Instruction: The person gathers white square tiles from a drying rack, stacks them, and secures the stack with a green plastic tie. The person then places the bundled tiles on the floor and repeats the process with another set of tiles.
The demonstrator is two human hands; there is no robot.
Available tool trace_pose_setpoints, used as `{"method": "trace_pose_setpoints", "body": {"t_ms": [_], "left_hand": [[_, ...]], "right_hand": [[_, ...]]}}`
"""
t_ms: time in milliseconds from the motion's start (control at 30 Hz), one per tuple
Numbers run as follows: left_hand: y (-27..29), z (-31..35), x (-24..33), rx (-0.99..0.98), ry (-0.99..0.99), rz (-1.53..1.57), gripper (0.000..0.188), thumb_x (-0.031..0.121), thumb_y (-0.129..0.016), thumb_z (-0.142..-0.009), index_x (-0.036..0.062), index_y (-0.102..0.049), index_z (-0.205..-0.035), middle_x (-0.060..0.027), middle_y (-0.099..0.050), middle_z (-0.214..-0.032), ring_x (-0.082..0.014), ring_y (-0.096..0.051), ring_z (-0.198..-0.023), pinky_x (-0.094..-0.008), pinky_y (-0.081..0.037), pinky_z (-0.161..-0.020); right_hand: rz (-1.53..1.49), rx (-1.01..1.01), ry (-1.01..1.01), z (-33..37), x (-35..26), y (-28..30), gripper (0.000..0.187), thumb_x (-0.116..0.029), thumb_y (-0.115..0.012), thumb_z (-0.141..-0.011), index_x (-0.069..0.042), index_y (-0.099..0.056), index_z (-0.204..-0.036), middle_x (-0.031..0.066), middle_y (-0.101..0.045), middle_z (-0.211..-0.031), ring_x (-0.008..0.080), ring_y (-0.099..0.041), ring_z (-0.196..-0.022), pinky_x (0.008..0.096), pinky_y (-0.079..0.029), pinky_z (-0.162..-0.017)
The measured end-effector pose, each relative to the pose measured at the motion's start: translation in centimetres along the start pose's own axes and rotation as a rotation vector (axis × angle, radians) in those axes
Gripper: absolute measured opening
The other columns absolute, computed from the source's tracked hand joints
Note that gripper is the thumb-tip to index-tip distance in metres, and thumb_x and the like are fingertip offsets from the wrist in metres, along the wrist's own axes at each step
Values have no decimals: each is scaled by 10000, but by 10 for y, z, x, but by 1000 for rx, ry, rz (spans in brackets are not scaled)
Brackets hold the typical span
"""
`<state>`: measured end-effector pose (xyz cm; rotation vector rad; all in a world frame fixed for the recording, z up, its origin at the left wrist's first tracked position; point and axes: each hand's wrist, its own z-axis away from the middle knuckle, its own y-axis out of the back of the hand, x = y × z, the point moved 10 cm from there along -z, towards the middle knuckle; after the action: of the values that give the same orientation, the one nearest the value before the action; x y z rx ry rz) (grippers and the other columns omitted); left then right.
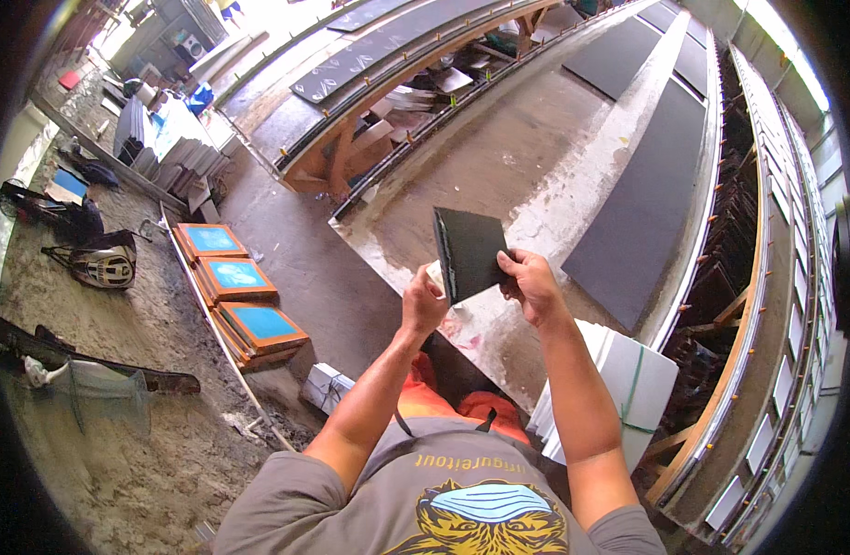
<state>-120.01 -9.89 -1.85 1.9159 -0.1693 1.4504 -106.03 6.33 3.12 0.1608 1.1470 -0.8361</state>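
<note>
A black rectangular slab (474, 252) with a thick, pale-marked left edge is held up in front of me, tilted. My right hand (534, 287) pinches its right side, thumb on the near face. Closed at the lower left edge of the slab is my left hand (423, 303), with a small white piece (435, 272) showing between its fingers and the slab. Whether the left fingers also grip the slab I cannot tell. Beneath both hands lies the corner of a long worktable (416, 203), its top stained brown and white.
Dark flat panels (642, 213) lie along the worktable. A white stack (619, 384) tied with green string stands by my right arm. Wood-framed blue screens (263, 321) sit on the floor at left. Other long tables (328, 111) run beyond and at right.
</note>
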Motion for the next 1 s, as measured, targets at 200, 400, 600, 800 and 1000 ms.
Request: {"method": "trace_pose_setpoints", "body": {"t_ms": [200,400,600,800,1000], "left_hand": [[74,-76,-66,72,88,-119,618,273,-916,-698,62,-604,-1188,-38,-630,-647,-154,-629,-578,-329,-514,-566],[127,-142,-115,57,125,-74,644,283,-925,-691,56,-602,-1199,-25,-615,-649,-143,-609,-578,-326,-517,-578],[152,-187,-149,71,56,-80,616,244,-892,-728,68,-589,-1234,-33,-614,-689,-153,-624,-624,-335,-526,-611],[149,-200,-195,82,89,-12,505,130,-777,-791,78,-571,-1250,-57,-618,-696,-182,-649,-641,-347,-519,-618],[147,-200,-192,38,107,-58,642,254,-896,-743,74,-539,-1244,-34,-695,-781,-113,-641,-630,-283,-522,-596]], "right_hand": [[-70,59,65,-82,-15,-66,223,-250,-672,-979,-29,-676,-1009,8,-664,-794,92,-535,-557,247,-432,-509],[-45,152,14,-138,5,-109,230,-269,-667,-985,-42,-680,-1021,1,-668,-784,84,-530,-523,241,-417,-472],[-37,142,-20,-183,18,-155,227,-270,-658,-991,-51,-685,-1048,-7,-659,-766,81,-532,-513,235,-423,-450],[30,144,-26,-216,22,-196,240,-269,-652,-994,-41,-682,-1066,-8,-649,-759,85,-551,-533,243,-451,-457],[143,205,10,-231,29,-197,227,-259,-640,-992,-36,-676,-1016,6,-648,-755,97,-556,-528,257,-465,-461]]}}
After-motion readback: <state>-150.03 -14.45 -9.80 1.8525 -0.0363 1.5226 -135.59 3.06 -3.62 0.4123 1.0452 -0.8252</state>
